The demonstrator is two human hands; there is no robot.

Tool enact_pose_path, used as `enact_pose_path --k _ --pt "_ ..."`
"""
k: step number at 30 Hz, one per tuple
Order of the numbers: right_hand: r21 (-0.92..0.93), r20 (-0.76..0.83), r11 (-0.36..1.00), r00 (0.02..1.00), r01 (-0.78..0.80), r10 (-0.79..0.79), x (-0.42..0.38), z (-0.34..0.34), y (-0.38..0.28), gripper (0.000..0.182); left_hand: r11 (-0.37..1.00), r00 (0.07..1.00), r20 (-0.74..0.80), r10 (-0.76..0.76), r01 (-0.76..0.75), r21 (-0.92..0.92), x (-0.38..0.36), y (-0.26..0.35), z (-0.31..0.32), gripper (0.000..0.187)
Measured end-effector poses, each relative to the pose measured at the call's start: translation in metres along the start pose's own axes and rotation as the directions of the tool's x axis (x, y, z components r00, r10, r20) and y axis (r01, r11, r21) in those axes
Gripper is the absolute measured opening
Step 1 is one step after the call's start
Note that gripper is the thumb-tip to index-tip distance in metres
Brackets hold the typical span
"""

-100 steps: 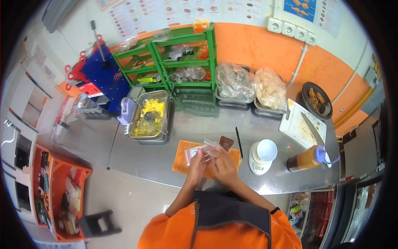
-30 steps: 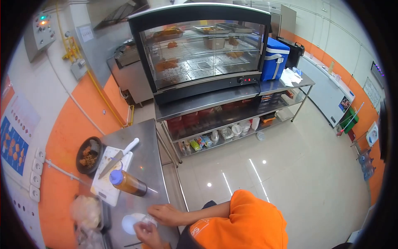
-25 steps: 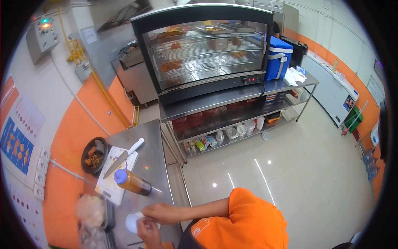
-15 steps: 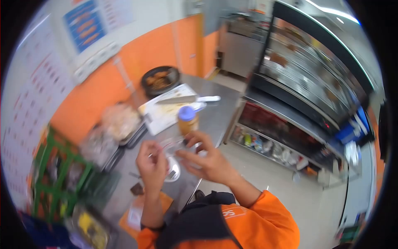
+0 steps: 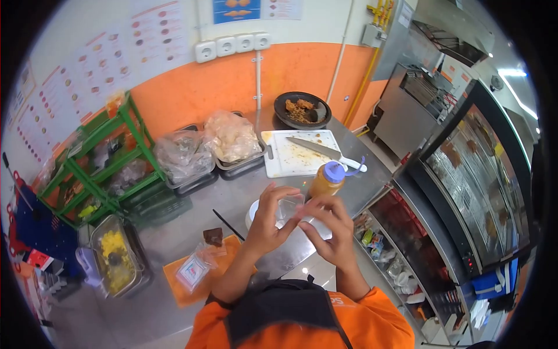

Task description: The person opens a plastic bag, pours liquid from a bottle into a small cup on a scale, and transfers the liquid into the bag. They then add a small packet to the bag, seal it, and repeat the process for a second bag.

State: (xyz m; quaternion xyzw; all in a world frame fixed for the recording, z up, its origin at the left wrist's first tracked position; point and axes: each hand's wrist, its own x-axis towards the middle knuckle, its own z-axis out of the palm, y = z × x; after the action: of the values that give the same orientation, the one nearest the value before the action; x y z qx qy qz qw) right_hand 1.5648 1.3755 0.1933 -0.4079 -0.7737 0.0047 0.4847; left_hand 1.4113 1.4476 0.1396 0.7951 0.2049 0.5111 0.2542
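Both hands are raised over the steel table's front edge, close together. Between them is a small clear plastic bag (image 5: 289,208). My left hand (image 5: 268,220) has its fingers curved and pinched on the bag's left side. My right hand (image 5: 330,228) pinches the bag's other side, thumb toward the index finger. A white round bowl (image 5: 253,214) is partly hidden behind my left hand. Just beyond the hands stands a sauce bottle (image 5: 326,181) with a purple cap. The white cutting board (image 5: 282,158) with a knife (image 5: 317,149) on it lies farther back.
A black stone mortar (image 5: 302,110) with food stands at the back. Two trays of bagged food (image 5: 232,139) and green racks (image 5: 110,168) are on the left. Yellow food fills a metal tray (image 5: 141,262). An orange mat (image 5: 174,279) holds a packet. A glass display cabinet (image 5: 476,174) stands right.
The view has turned and sharpened, so the table and racks show more fully. Both hands have stayed near each other with the plastic bag between them.
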Motion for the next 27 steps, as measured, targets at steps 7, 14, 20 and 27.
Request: enact_pose_path --k 7,14,20,27 --pt "0.614 0.772 -0.431 0.389 -0.662 0.502 -0.033 0.034 0.029 0.027 0.910 0.966 -0.218 -0.138 0.037 -0.412 -0.011 0.005 0.003 0.045" --pt "0.704 0.698 -0.525 0.602 -0.478 0.388 -0.055 0.060 0.037 0.020 0.835 0.975 -0.205 -0.080 -0.047 -0.548 -0.014 0.016 -0.010 0.042" --pt "0.647 0.747 -0.582 0.561 -0.492 0.356 -0.042 0.054 0.003 0.022 0.795 0.974 -0.219 -0.063 -0.083 -0.601 -0.015 0.019 -0.008 0.042" --pt "0.726 0.685 -0.436 0.612 -0.531 0.396 -0.049 0.056 0.014 0.015 0.794 0.962 -0.220 -0.160 -0.007 -0.608 -0.023 0.003 -0.018 0.049"
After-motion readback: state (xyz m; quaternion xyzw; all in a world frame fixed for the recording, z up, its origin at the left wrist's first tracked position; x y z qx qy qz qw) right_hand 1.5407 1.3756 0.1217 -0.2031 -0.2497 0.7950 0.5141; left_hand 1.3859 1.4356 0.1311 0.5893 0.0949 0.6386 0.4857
